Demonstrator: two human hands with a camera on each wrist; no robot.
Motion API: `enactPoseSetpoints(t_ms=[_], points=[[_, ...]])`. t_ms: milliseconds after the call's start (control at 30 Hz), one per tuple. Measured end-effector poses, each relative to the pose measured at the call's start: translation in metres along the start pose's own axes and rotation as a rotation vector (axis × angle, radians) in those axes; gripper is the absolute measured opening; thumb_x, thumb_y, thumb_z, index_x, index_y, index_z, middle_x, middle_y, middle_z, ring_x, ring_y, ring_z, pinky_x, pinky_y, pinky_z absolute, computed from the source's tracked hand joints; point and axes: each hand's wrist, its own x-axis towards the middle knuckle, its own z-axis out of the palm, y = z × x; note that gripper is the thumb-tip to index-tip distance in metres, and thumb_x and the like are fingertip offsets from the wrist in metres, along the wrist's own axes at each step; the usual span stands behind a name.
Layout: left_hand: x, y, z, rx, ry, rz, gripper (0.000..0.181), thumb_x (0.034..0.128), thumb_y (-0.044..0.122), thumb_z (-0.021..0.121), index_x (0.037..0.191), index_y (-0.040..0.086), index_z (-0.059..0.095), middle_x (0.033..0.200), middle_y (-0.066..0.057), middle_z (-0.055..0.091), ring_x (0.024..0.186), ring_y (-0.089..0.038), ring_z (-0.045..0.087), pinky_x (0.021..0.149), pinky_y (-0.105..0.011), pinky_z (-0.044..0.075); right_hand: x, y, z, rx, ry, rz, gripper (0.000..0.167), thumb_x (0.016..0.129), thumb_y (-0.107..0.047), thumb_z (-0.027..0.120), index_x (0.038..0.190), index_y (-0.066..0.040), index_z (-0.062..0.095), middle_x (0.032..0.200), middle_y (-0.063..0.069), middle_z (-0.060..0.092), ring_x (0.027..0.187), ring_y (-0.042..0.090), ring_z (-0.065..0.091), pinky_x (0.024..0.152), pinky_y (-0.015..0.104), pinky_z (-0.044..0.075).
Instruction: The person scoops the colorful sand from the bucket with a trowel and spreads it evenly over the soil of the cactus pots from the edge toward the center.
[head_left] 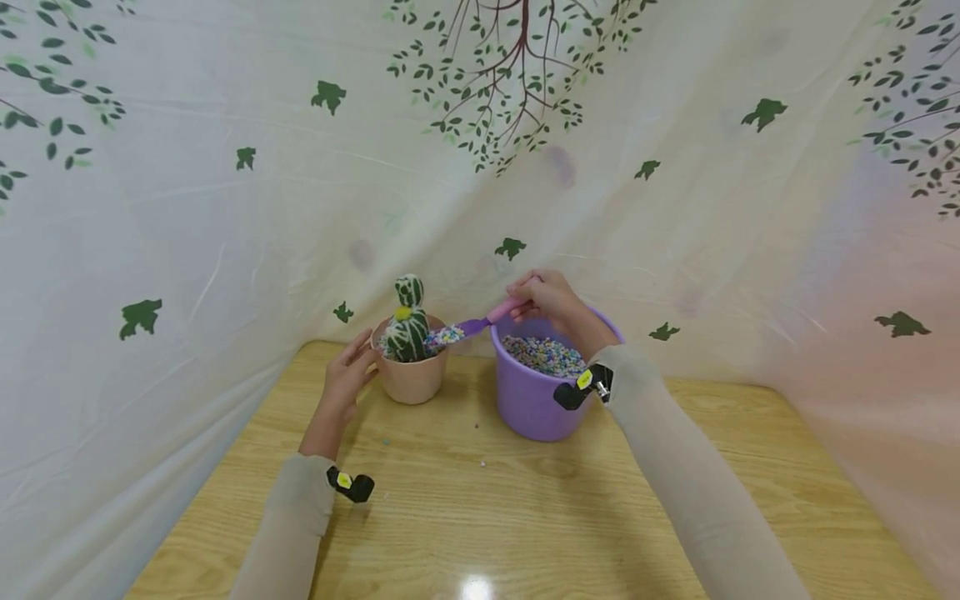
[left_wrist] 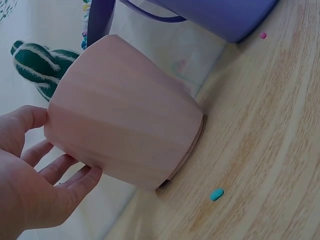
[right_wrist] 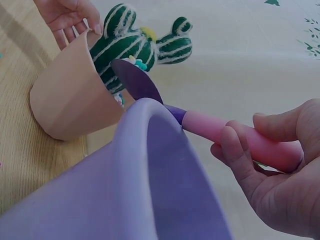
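A pink-handled trowel with a purple blade is held by the handle in my right hand. Its blade carries multicoloured pellets and reaches over the rim of a pale pink plant pot, against a green-and-white toy cactus with a yellow flower. In the right wrist view, the blade tilts toward the cactus. My left hand holds the pot's left side, one digit at the rim and other fingertips on the outer wall. Below my right wrist stands a purple bucket containing many pellets.
Pot and bucket stand side by side on a wooden table. A few loose pellets lie in front of them, including a teal one and a pink one. A white curtain with leaf prints hangs behind the table.
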Motion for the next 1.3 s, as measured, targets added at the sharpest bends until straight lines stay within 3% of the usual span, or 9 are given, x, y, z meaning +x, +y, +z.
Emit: enactPoseSetpoints(t_ms=[333,633,967,1300], points=[[0.002,0.001,-0.001,-0.001,-0.015,-0.012,0.056,0.1059,0.022,0.054,0.159,0.021,0.037,0.162,-0.011,0.04,0.145,-0.028,0.043,0.121,-0.043,0.04,0.001,-0.002,-0.001,-0.032,-0.011,-0.002,0.009,0.099,-0.001,0.059,0.105,0.004,0.056,0.066,0.003,0.07,0.057,0.013,0.065,0.058,0.024,0.059],[-0.003,0.0,0.008,0.014,0.018,0.018,0.057,0.1052,0.019,0.053,0.159,0.016,0.036,0.162,-0.015,0.038,0.148,-0.028,0.039,0.12,-0.047,0.04,0.001,-0.002,-0.002,-0.035,-0.02,0.002,0.008,0.099,-0.002,0.059,0.103,0.003,0.056,0.065,0.003,0.07,0.057,0.013,0.065,0.058,0.024,0.059],[-0.005,0.0,0.013,0.062,0.06,0.03,0.062,0.1003,0.015,0.057,0.159,0.018,0.038,0.15,-0.013,0.046,0.12,-0.016,0.049,0.112,-0.039,0.046,-0.001,-0.002,-0.002,-0.042,-0.02,0.015,0.008,0.1,-0.005,0.06,0.103,0.001,0.055,0.067,0.004,0.073,0.058,0.014,0.065,0.059,0.025,0.059],[-0.005,0.001,0.012,0.05,0.066,0.028,0.059,0.1017,0.017,0.058,0.158,0.018,0.04,0.152,-0.014,0.046,0.119,-0.011,0.05,0.115,-0.04,0.046,-0.001,0.0,-0.004,-0.041,-0.03,0.032,0.009,0.101,-0.005,0.058,0.105,0.002,0.057,0.068,0.003,0.074,0.059,0.014,0.065,0.06,0.025,0.059]])
